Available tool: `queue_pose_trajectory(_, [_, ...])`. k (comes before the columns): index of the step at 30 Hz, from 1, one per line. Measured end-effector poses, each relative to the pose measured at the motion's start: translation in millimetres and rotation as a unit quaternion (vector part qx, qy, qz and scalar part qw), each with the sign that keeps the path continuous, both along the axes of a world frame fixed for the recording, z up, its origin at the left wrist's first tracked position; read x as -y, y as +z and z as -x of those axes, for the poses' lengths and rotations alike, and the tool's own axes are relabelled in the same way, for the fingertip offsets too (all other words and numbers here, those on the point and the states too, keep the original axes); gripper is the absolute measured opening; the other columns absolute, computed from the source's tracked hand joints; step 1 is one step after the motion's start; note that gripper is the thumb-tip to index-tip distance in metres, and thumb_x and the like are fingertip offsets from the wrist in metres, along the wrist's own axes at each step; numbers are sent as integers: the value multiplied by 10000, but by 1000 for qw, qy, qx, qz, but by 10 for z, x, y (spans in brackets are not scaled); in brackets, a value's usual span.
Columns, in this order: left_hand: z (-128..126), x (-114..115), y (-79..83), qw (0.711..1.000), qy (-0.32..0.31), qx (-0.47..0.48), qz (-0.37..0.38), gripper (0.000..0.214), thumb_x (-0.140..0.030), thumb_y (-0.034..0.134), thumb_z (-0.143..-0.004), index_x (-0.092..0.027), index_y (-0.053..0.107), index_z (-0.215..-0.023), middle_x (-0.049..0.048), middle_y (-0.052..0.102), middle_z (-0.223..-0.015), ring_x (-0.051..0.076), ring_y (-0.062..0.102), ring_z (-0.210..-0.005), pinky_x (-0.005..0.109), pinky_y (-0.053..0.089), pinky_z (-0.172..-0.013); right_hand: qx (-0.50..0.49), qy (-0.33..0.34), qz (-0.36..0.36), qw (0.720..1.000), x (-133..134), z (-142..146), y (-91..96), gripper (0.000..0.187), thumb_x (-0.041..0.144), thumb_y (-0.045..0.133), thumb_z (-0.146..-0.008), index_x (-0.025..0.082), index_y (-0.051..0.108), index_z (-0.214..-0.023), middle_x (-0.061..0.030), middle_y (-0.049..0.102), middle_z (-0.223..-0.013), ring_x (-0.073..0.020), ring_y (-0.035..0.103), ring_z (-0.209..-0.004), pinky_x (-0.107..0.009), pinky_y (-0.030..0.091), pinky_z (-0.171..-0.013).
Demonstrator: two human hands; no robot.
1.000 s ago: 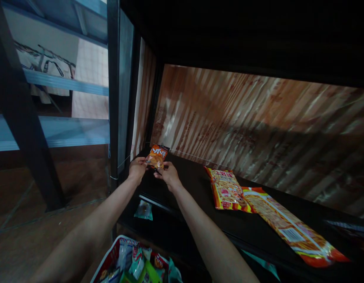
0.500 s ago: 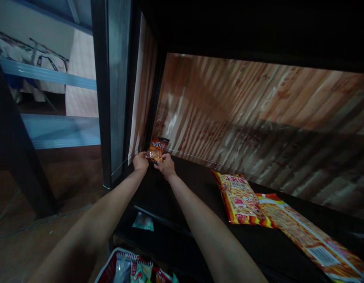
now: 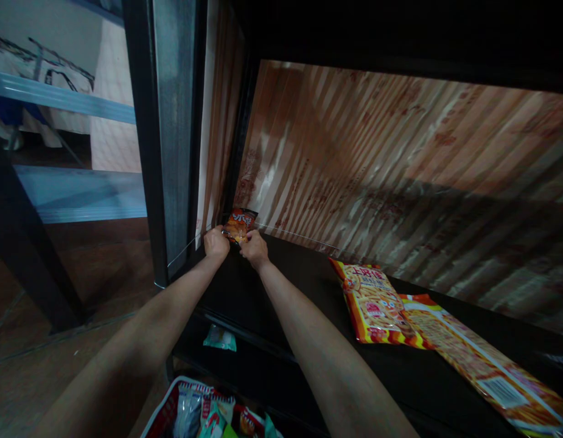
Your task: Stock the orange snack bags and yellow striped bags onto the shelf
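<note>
Orange foil snack packet (image 3: 239, 224), small, white lettering on its face: stands upright in the far left corner of the black shelf board (image 3: 308, 286), against the brown striped back panel (image 3: 377, 152), just right of the grey metal upright post (image 3: 171, 134).

Head view, hands:
- Left hand (image 3: 216, 242): fingers closed, pinching the snack packet's lower left edge.
- Right hand (image 3: 254, 249): fingers closed on the lower right edge; fingertips hidden behind the knuckles.
- Both forearms reach in from the near edge.

Handling, judged: a light bag like this probably stands only with its bottom seam flat on the board and its back leaning on the panel. Press the base down, square it into the corner, then loosen one hand at a time so it does not tip forward.

Head view, containers:
- Same shelf board, to the right, well apart from the hands: yellow and red flat snack bag (image 3: 370, 301) lying face up; long orange snack bag (image 3: 482, 365) touching or overlapping its right corner.
- Lower shelf, near: small pale green packet (image 3: 220, 337), lying alone.
- Basket with red and white rim (image 3: 165, 410), bottom edge of view: holds several mixed wrapped packets (image 3: 203, 417) in green, white and red; count cannot be told.
</note>
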State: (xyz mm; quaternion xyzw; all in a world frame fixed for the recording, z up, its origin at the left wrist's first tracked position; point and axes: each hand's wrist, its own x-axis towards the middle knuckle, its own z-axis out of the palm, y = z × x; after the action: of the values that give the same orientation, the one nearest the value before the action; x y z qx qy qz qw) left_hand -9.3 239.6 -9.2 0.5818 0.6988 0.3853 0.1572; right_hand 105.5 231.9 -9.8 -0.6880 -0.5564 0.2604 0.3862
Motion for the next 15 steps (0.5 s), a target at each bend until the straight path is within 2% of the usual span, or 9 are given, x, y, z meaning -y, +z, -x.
queue_pose_trajectory(2, [4,0,-16,1000,-7,-15,-4,386,-39,505,-765,-151,665,-1097,163,696,-1030,266,638,-1022,320,472,-873,57,-11,11,998,34,-19,60,196,231,664,-731,220,535,-879,-79,674,-909,-258,657,-947,-407,500,-840])
queue_pose_trajectory(5, [3,-6,-47,999,-7,-32,-6,360,-59,505,-774,-147,673,-1080,168,689,-1036,260,638,-1015,304,475,-862,121,-17,26,992,74,-45,117,164,278,663,-744,217,573,-867,-111,669,-1013,-271,617,-1045,-386,472,-870])
queue_pose_trajectory(10, [10,4,-53,999,-4,-46,-7,346,-57,494,-783,-141,681,-1062,170,689,-1020,249,636,-1012,297,467,-872,176,3,29,984,109,-58,115,133,286,629,-773,198,604,-869,-100,690,-984,-233,624,-1024,-292,470,-823])
queue_pose_trajectory(15, [46,20,-15,999,-2,-51,-2,345,-55,488,-780,-109,685,-1058,191,686,-1017,269,635,-1010,320,469,-871,192,14,30,981,135,-36,109,143,290,599,-787,202,615,-899,-93,701,-958,-244,643,-987,-297,469,-803])
